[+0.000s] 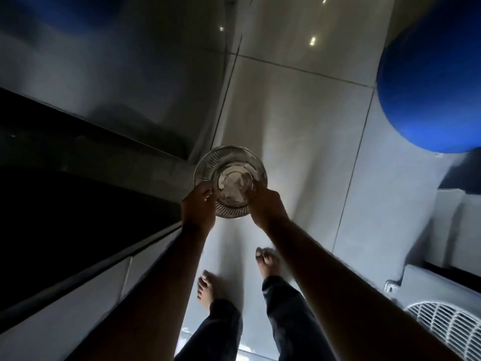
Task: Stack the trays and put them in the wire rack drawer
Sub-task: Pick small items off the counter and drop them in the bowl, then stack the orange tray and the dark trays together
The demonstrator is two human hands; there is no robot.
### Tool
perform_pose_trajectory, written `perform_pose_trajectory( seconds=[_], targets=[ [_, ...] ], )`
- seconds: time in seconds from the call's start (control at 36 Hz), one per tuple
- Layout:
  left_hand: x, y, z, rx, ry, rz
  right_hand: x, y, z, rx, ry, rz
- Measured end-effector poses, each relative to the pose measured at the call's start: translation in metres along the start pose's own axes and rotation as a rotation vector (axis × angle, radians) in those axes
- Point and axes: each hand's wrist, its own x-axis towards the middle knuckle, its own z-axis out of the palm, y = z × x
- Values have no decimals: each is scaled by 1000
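Observation:
A round clear glass tray [229, 162] with a ribbed rim hangs in the air above the floor, held level between both hands. My left hand [197, 204] grips its near left rim. My right hand [266, 204] grips its near right edge, fingers reaching toward the centre. Whether it is one tray or a stack, I cannot tell. No wire rack drawer shows in view.
A dark counter edge and cabinet front [78, 157] run along the left. Pale floor tiles [299, 113] stretch ahead. A big blue ball [432, 82] sits at the right, a white fan grille [450, 327] at the lower right. My bare feet [265, 261] stand below the tray.

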Motion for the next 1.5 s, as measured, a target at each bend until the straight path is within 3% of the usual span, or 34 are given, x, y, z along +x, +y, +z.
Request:
perform_pose_trajectory(
  seconds=[0.14,0.33,0.56,0.75,0.92,1.19,1.36,1.5],
  targets=[
    [-35,21,-25,52,-60,68,-45,-5,-29,-268,-15,-139],
    [-109,99,-95,136,-86,196,-135,-51,-116,-661,138,-423],
    [-187,186,-223,310,69,317,-245,-135,-205,-666,243,-555],
    [-250,218,-338,241,303,366,-317,-229,-230,-680,286,-752],
    [-302,176,-412,253,502,230,-359,-310,-195,-753,265,-994],
    [-431,16,-482,171,743,-172,-440,-373,-59,-983,93,-1428],
    [-505,-69,-483,148,770,-430,-472,-379,8,-1066,-12,-1594],
    [-540,-126,-468,139,739,-608,-476,-370,41,-1123,-93,-1571]
  ],
)
